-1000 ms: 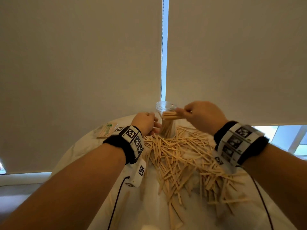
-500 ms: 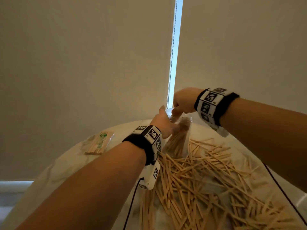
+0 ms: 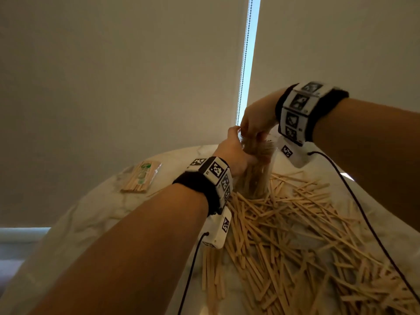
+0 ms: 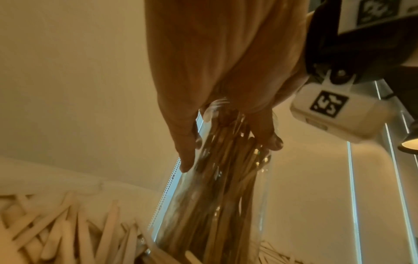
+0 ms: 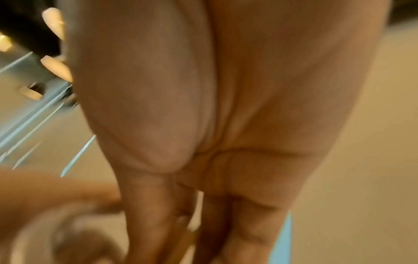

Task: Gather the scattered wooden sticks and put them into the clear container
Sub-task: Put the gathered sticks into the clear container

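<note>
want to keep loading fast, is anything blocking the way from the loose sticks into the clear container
Only the right hand, whose fingers reach into the clear container's mouth. No lid shows. The left hand grips its side.

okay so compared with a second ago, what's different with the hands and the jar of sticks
The right hand carried its bundle of sticks from beside the rim to above the clear container and now reaches its fingers down into the mouth. Whether it has let go is hidden. The left hand still grips the container, and the scattered sticks and the wrapped pack lie as before on the table.
</note>
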A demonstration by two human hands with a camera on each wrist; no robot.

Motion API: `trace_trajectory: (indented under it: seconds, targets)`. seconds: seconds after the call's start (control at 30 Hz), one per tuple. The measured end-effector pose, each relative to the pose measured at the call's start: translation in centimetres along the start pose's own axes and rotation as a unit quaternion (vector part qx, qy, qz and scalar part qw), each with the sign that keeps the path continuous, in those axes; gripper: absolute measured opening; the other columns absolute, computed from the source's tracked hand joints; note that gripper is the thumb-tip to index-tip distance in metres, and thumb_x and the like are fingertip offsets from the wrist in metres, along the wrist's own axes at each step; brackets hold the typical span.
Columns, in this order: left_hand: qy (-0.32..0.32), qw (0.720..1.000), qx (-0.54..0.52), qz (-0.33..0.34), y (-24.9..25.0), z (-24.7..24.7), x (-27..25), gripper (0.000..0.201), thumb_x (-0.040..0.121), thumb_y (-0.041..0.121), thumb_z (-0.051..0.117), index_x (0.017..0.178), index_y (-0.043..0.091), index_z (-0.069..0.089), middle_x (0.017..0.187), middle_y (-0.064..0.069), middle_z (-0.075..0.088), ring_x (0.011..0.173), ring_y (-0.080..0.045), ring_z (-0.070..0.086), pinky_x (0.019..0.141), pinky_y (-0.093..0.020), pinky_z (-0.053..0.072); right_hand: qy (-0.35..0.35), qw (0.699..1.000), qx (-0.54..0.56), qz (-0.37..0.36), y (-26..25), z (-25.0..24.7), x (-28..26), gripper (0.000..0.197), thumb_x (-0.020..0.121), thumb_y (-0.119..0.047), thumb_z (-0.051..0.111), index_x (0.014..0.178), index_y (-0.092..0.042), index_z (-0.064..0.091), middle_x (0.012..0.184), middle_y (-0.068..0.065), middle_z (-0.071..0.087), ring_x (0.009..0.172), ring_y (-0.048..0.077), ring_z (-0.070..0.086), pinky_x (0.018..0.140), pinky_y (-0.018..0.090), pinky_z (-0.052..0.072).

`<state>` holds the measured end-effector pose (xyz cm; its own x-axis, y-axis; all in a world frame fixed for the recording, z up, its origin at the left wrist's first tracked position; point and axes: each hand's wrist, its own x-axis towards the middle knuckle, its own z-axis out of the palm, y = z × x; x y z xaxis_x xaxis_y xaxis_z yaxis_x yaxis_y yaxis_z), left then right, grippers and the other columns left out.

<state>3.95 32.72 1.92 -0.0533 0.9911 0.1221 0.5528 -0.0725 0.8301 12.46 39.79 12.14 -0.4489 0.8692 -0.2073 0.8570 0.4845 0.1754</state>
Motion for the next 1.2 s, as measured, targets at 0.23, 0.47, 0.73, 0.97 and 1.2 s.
trace_trajectory:
  seconds: [0.23, 0.47, 0.73, 0.97, 1.2]
  targets:
    - [0.022, 0.999, -0.035, 0.007, 0.7, 0.2, -1.1, 0.103, 0.075, 0.033, 0.084, 0.153, 0.020, 0.019, 0.142, -0.003, 0.052, 0.128, -0.023, 0.052, 0.090, -0.026, 0.040, 0.121, 0.981, 0.145, -0.033, 2.8, 0.5, -4.1, 0.017, 0.093, -0.034, 0.067, 0.102, -0.023, 0.074, 0.081, -0.011, 0.072, 0.074, 0.007, 0.069, 0.069, 0.023, 0.050]
    - [-0.014, 0.989, 0.131, -0.070, 1.7, -1.6, -5.4, 0.116, 0.068, 0.056, 0.081, 0.155, 0.013, 0.018, 0.149, -0.012, 0.045, 0.133, -0.029, 0.047, 0.108, -0.044, 0.041, 0.209, 0.964, 0.160, -0.037, 2.8, 2.2, -12.6, 0.020, 0.095, -0.037, 0.064, 0.099, -0.020, 0.072, 0.075, -0.010, 0.064, 0.068, 0.003, 0.057, 0.064, 0.026, 0.040]
    - [-0.069, 0.940, 0.323, -0.084, 0.0, -5.3, -18.1, 0.036, 0.095, 0.045, 0.059, 0.100, 0.012, 0.073, 0.094, -0.001, 0.074, 0.072, -0.010, 0.060, 0.065, -0.023, 0.046, 0.044, 0.983, 0.178, 0.000, 3.6, 10.7, -23.3, 0.029, 0.096, -0.049, 0.058, 0.095, -0.022, 0.070, 0.084, -0.006, 0.072, 0.077, 0.009, 0.068, 0.077, 0.026, 0.054]
    - [-0.172, 0.884, 0.377, -0.215, -0.6, -5.9, -28.3, 0.076, 0.070, 0.079, 0.062, 0.091, 0.008, 0.072, 0.071, 0.000, 0.069, 0.057, -0.015, 0.059, 0.065, -0.025, 0.053, 0.017, 0.985, 0.145, 0.095, 5.6, 16.3, -29.9, 0.059, 0.096, -0.058, 0.050, 0.086, -0.007, 0.076, 0.076, 0.003, 0.076, 0.073, 0.019, 0.071, 0.082, 0.033, 0.055]
    - [-0.196, 0.876, 0.381, -0.221, -0.5, -3.1, -31.0, 0.042, 0.075, 0.050, 0.080, 0.066, 0.012, 0.065, 0.054, 0.004, 0.067, 0.054, -0.015, 0.064, 0.070, -0.030, 0.058, -0.090, 0.956, 0.183, 0.213, 6.5, 19.7, -33.9, 0.071, 0.092, -0.072, 0.040, 0.084, -0.006, 0.065, 0.067, 0.008, 0.074, 0.054, 0.021, 0.069, 0.080, 0.033, 0.059]
